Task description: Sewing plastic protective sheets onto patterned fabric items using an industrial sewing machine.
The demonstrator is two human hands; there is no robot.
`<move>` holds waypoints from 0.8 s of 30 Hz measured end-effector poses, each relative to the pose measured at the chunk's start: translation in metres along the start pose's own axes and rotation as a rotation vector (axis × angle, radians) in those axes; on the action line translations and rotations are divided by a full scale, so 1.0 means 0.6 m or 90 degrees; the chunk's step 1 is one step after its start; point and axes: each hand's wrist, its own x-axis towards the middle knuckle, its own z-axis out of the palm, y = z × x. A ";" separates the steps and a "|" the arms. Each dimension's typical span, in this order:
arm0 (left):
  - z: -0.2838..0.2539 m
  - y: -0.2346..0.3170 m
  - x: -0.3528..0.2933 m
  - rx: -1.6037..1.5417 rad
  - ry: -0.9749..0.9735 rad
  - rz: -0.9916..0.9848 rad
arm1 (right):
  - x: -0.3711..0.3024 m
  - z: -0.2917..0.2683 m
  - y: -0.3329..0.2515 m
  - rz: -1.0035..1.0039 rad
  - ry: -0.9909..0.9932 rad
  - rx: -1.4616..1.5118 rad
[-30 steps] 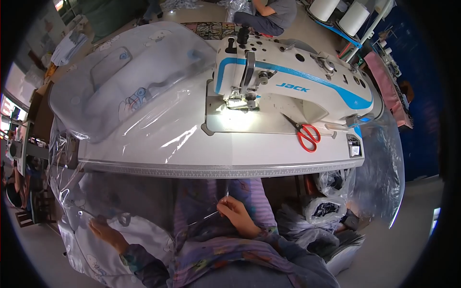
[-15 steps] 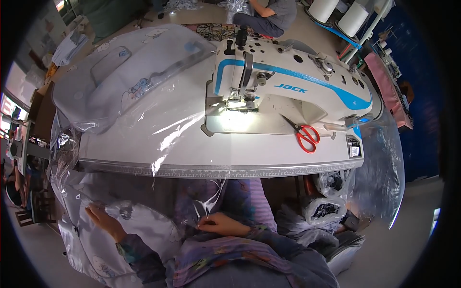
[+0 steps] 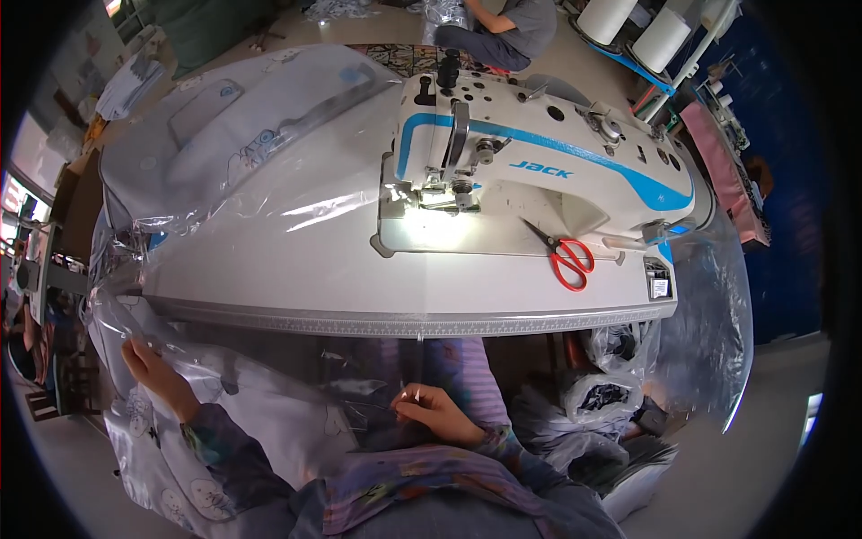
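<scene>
My right hand [image 3: 438,415] pinches clear film [image 3: 357,386] above lap [image 3: 480,382]. My left hand [image 3: 162,382], fingers extended, lies over pale printed fabric [image 3: 269,427] below tabletop [image 3: 485,283] edge. Red-handled scissors [image 3: 557,243] on tabletop, beside sewing machine [image 3: 539,148].

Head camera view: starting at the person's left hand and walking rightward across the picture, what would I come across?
Left hand → right hand → red-handled scissors → small dark panel → pink cloth.
</scene>
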 end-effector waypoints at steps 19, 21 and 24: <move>0.082 0.057 -0.211 -0.012 -0.045 0.283 | 0.174 -0.067 0.116 -0.145 -0.180 -0.002; 0.092 0.162 -0.296 -0.104 -0.495 0.336 | 0.185 -0.023 0.123 -0.134 -0.151 -0.313; 0.143 0.209 -0.373 -0.131 -0.725 0.443 | 0.173 0.054 0.074 -0.256 -0.273 0.154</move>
